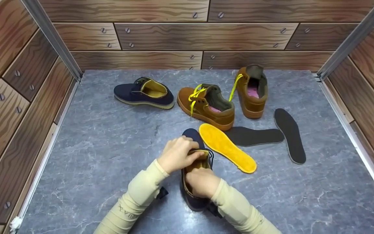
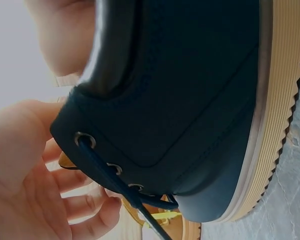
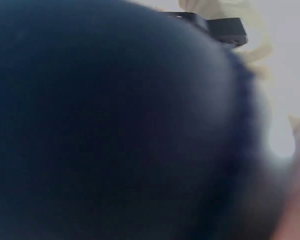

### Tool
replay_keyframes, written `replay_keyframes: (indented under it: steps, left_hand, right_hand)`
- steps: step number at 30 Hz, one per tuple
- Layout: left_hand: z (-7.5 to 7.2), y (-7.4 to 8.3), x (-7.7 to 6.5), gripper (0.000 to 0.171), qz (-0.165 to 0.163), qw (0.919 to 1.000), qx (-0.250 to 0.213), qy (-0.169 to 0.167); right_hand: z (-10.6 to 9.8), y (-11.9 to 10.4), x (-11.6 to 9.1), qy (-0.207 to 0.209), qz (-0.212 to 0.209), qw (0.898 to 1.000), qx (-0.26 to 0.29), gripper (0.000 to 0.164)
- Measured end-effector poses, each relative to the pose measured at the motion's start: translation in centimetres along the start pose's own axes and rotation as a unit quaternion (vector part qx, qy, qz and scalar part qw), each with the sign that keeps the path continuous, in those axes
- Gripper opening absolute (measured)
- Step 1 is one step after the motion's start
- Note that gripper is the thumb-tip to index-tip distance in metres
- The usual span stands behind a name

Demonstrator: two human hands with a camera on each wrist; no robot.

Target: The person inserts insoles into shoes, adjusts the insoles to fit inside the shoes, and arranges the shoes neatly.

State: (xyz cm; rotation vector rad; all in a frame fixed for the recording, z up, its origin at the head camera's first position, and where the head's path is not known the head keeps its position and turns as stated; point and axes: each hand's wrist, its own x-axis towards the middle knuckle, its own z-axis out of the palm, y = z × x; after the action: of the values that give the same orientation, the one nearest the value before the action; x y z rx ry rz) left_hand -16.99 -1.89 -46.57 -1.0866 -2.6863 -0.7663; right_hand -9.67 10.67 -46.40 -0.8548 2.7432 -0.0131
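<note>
A navy lace-up shoe (image 1: pixel 197 204) sits on the grey surface, toe pointing away, with both hands at its opening. My left hand (image 1: pixel 179 154) holds its front upper, thumb on the yellow-lined tongue (image 1: pixel 202 153) and fingers over the lace area. In the left wrist view, those fingers spread beside the laces (image 2: pixel 107 175). Reaching down into the shoe toward the heel, my right hand (image 1: pixel 204 182) has its fingers hidden inside; I cannot tell what they hold. The heel, dark and blurred, fills most of the right wrist view. Close by on the right lies a yellow insole (image 1: pixel 227 148).
Two dark grey insoles (image 1: pixel 255 136) lie right of the yellow one. Behind stand two brown shoes (image 1: pixel 219 118) with yellow laces and pink inside. Another navy shoe (image 1: pixel 127 92) stands at the back left. Wood-patterned walls (image 1: pixel 206 35) enclose the surface on three sides.
</note>
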Motion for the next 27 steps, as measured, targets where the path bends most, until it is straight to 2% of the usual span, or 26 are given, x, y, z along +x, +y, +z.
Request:
replay_keyframes:
  steps: [8, 14, 20, 24, 27]
  left_hand:
    - [-0.1, 0.2, -0.1, 0.022, 0.006, 0.9995, -0.022, 0.02]
    - [-0.1, 0.2, -0.1, 0.021, 0.011, 0.9994, -0.02, 0.026]
    - [-0.1, 0.4, -0.5, 0.02, 0.019, 0.999, -0.013, 0.038]
    - [0.2, 0.4, -1.4, 0.015, 0.025, 0.9964, -0.009, 0.08]
    - [0.3, 0.4, -2.3, 0.017, 0.013, 0.9914, -0.003, 0.13]
  right_hand:
    - [0.1, -0.2, 0.2, 0.015, 0.014, 0.999, -0.029, 0.009]
    - [0.1, 0.1, 0.2, 0.021, 0.012, 1.0, -0.007, 0.014]
    - [0.4, 0.1, 0.0, 0.064, 0.003, 0.998, -0.008, 0.015]
    - [-0.8, 0.8, -0.6, 0.084, -0.008, 0.994, 0.069, 0.01]
    - [-2.5, 2.3, -1.5, 0.15, 0.006, 0.979, 0.137, 0.006]
